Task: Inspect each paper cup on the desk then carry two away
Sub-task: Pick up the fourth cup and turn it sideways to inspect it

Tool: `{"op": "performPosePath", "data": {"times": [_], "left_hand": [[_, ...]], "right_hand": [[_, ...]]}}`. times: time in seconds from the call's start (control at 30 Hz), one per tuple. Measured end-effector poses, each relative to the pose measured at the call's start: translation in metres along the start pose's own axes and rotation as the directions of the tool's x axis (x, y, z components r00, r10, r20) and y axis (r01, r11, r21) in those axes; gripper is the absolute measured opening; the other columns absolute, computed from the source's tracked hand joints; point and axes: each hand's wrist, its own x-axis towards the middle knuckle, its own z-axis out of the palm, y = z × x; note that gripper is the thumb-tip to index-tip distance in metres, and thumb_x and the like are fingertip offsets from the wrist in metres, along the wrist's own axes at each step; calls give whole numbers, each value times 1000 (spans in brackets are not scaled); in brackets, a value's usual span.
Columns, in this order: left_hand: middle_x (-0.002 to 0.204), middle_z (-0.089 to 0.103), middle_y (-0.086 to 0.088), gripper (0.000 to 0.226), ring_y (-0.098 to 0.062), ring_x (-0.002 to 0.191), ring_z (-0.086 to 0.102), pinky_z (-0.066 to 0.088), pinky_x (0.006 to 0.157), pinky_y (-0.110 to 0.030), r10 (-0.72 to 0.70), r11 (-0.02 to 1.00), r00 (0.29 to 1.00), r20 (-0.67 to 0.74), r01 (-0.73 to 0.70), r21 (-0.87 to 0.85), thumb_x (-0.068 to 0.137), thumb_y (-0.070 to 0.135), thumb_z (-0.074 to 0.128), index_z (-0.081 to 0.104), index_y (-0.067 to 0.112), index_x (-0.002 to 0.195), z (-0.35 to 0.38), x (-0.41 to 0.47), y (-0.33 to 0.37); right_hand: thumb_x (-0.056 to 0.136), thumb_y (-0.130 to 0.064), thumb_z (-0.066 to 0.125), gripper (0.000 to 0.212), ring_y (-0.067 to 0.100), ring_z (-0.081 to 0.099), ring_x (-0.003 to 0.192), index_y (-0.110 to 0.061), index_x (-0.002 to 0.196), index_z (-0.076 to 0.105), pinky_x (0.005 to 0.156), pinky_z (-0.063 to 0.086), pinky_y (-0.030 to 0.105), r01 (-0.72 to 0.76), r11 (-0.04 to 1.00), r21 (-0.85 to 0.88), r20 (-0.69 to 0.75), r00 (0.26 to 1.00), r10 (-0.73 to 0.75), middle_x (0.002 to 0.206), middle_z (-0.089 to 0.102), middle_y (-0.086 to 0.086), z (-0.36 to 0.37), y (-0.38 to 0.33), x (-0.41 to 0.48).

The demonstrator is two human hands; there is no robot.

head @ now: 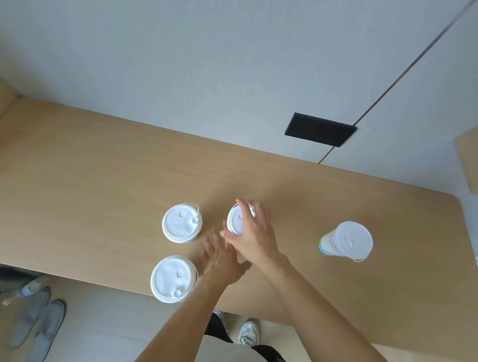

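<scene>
Several white-lidded paper cups stand on the wooden desk (97,181). My right hand (253,232) wraps around the middle cup (235,221), fingers over its lid and side. My left hand (221,258) hovers flat just below it, fingers spread, holding nothing. A second cup (181,223) stands to the left of the held one. A third cup (172,278) sits near the desk's front edge, left of my left hand. The fourth cup (344,241), with a green and blue print on its side, stands apart at the right.
A black socket plate (319,129) is set in the grey wall behind the desk. On the floor at lower left lie grey slippers (37,325) and a plastic bottle (28,288). My feet in white shoes (248,333) stand below the desk's front edge.
</scene>
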Motion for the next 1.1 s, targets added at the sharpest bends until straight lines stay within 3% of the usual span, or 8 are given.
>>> {"op": "performPosePath", "data": {"times": [0.23, 0.43, 0.53, 0.63, 0.73, 0.97, 1.03, 1.1], "left_hand": [[172, -9, -14, 115, -47, 157, -6, 11, 127, -54, -9, 1000, 1000, 3, 9, -1, 88, 64, 63, -12, 21, 164, 2, -1, 3], [172, -10, -10, 115, -44, 157, -5, 12, 127, -54, 28, 999, 1000, 15, -28, -17, 88, 65, 61, -12, 19, 163, 6, -8, 0], [171, -4, -12, 115, -42, 156, 12, 26, 123, -53, 39, 995, 999, 36, -35, -91, 88, 57, 66, -12, 19, 163, 10, -20, -2], [168, 15, -12, 112, -37, 153, 24, 33, 118, -51, 41, 996, 996, 76, -35, -83, 88, 56, 66, -7, 18, 163, 18, -35, 0], [168, 17, -17, 110, -39, 155, 19, 27, 122, -52, 57, 998, 990, 132, -53, -32, 89, 60, 63, -5, 16, 164, 36, -48, 15], [172, -13, -16, 111, -40, 159, -7, 12, 128, -52, 234, 969, 968, 94, -241, 62, 94, 55, 64, -16, 20, 163, 66, -59, 127], [172, -14, -16, 114, -41, 159, -7, 11, 128, -53, 253, 961, 966, 56, -258, 101, 93, 53, 67, -18, 22, 162, 70, -53, 165], [171, -17, -16, 118, -41, 158, -8, 10, 127, -54, 245, 958, 969, 27, -246, 150, 91, 53, 69, -21, 25, 161, 74, -44, 191]], "right_hand": [[81, -57, 79, 94, 29, 35, 142, -29, 159, 35, 104, 46, 41, -18, 1000, -16, 46, 999, 19, 157, 34, 5, -5, -2, 5], [80, -62, 79, 112, 34, 19, 155, -29, 167, 16, 119, 35, 44, 11, 1000, -5, 86, 996, -10, 171, 10, 14, -10, -1, 0], [80, -69, 75, 121, 37, 10, 159, -29, 168, 3, 125, 24, 47, 5, 1000, 19, 90, 996, -7, 174, 0, 18, -16, 3, -10], [78, -77, 71, 125, 39, 15, 158, -24, 168, 1, 126, 24, 46, 3, 999, 52, 21, 1000, -4, 173, 7, 21, -27, 15, -22], [79, -80, 66, 124, 37, 13, 159, -21, 168, 4, 128, 18, 44, 1, 999, 39, -16, 1000, -1, 172, 11, 22, -47, 40, -32], [75, -86, 45, 117, 39, 14, 158, -19, 167, 18, 124, 15, 60, -87, 993, -80, -186, 980, 71, 169, 17, 25, -114, 144, -57], [74, -84, 51, 116, 43, 21, 155, -17, 165, 23, 121, 21, 60, -140, 987, -77, -245, 962, 118, 166, 24, 28, -131, 180, -59], [77, -76, 66, 117, 40, 16, 158, -20, 167, 17, 124, 20, 54, -202, 979, -27, -182, 964, 194, 169, 18, 24, -146, 204, -61]]}}
